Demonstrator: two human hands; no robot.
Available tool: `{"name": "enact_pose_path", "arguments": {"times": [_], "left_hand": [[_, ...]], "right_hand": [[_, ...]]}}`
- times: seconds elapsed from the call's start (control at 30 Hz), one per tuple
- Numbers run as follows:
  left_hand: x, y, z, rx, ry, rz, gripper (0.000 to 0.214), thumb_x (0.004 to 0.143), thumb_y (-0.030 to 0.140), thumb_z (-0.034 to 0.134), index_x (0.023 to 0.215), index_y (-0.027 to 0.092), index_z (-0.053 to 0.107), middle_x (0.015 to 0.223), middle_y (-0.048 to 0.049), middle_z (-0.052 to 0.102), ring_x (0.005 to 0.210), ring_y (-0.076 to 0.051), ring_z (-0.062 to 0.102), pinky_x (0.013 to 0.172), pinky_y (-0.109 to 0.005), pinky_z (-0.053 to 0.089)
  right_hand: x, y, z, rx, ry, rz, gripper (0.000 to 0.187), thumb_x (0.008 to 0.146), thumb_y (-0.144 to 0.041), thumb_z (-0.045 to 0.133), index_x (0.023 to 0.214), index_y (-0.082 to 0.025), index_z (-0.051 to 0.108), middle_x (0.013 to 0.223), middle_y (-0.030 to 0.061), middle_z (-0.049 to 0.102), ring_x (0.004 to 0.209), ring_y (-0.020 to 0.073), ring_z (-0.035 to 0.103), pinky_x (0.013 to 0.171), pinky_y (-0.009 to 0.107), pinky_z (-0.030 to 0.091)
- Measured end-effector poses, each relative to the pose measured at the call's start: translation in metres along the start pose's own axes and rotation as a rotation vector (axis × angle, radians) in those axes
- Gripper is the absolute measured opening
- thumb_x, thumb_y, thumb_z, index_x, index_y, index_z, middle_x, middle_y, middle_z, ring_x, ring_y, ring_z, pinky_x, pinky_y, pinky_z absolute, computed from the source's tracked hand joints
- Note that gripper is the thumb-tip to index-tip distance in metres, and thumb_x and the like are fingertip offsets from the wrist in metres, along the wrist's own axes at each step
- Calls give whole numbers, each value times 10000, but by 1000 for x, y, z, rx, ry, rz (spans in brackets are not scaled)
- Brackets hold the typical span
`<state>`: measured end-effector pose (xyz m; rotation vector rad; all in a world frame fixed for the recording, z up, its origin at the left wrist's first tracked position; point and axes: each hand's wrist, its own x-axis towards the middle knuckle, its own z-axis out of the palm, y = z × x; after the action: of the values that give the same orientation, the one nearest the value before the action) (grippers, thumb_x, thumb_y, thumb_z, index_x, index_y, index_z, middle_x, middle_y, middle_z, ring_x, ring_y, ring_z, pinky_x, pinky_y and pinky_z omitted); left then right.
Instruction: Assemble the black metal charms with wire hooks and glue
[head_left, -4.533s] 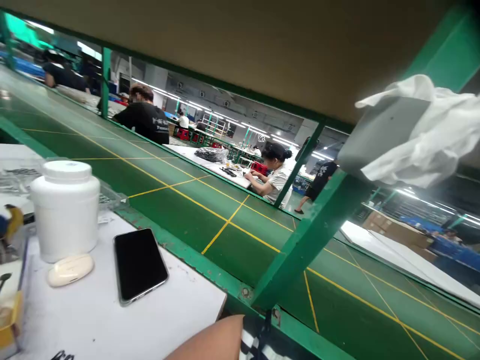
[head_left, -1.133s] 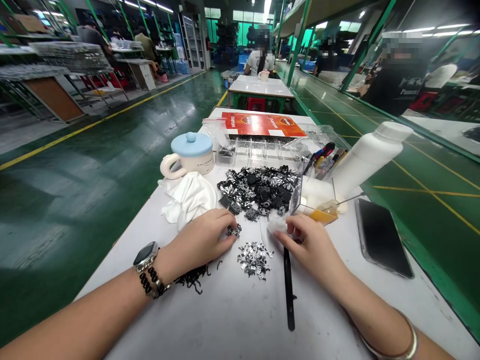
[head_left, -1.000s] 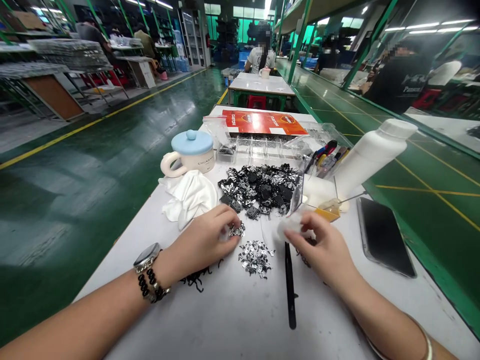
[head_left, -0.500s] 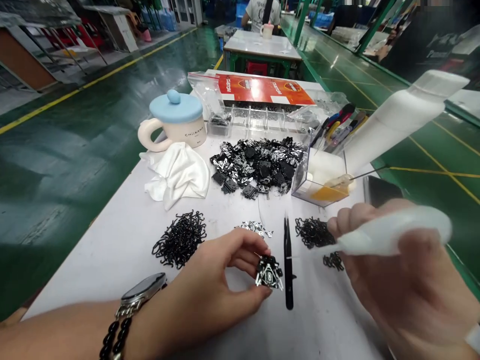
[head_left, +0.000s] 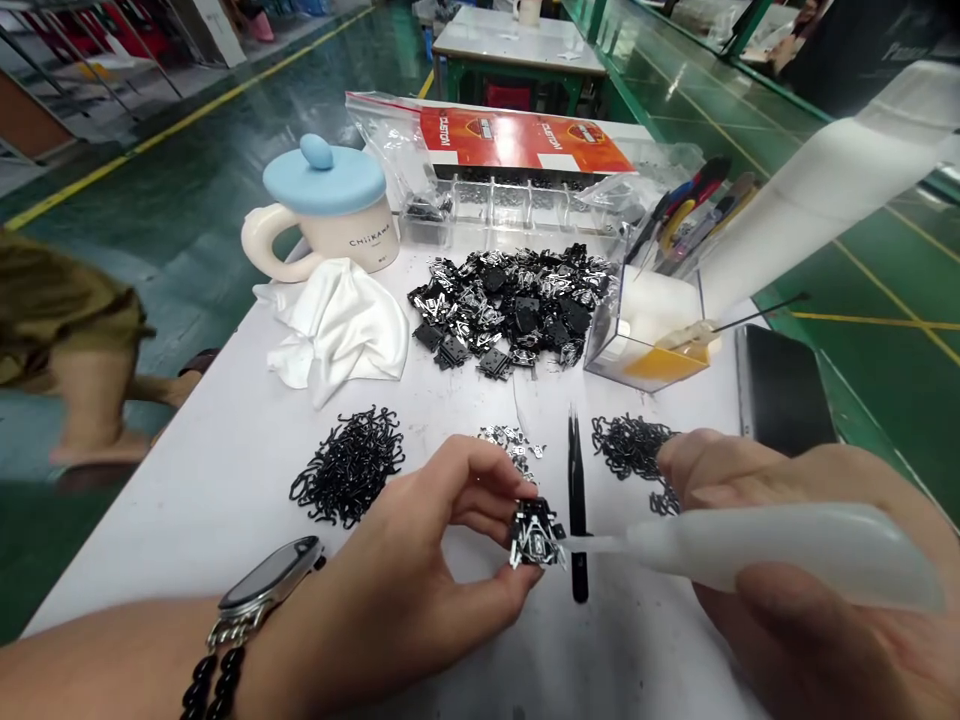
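Between thumb and fingers, my left hand (head_left: 420, 550) grips a small black part with silver metal pieces (head_left: 537, 535). My right hand (head_left: 817, 590) is wrapped round a translucent squeeze bottle (head_left: 795, 550) with a thin nozzle. The nozzle's tip is at the right edge of the black part; whether it touches cannot be made out. Black tweezers (head_left: 577, 510) lie on the table beneath the nozzle. Beyond my left hand are small silver pieces (head_left: 517, 445). Black bent hooks lie in a left pile (head_left: 351, 465) and a right pile (head_left: 630, 445), the latter partly behind my right hand.
A heap of black and silver parts (head_left: 517, 310) spreads mid-table. Around it stand a lidded mug (head_left: 337, 225), a white cloth (head_left: 341, 330), a clear tool holder (head_left: 649, 340), a tall white bottle (head_left: 817, 200) and a compartment box (head_left: 510, 215). A person's legs (head_left: 97, 370) show at left.
My right hand has brought the squeeze bottle down and left, so its nozzle now reaches the part. My left hand keeps its grip. The view tilts lower, and a person's legs appear at left.
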<state>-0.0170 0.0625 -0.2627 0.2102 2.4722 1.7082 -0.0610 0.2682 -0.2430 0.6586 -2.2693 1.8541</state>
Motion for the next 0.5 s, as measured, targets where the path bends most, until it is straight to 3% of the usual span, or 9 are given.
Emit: {"name": "enact_pose_path", "arguments": {"times": [0.5], "left_hand": [[-1,-1,1,-5,9,2,406,726,119,674,1015,277,438,986,35,615,801,-91,646,713,-163,580]], "right_hand": [[-4,2,-2,-48,-3,-15,110,851,-366,579,889,-263,595,637,51,534,874,273,571,636,396,452]]}}
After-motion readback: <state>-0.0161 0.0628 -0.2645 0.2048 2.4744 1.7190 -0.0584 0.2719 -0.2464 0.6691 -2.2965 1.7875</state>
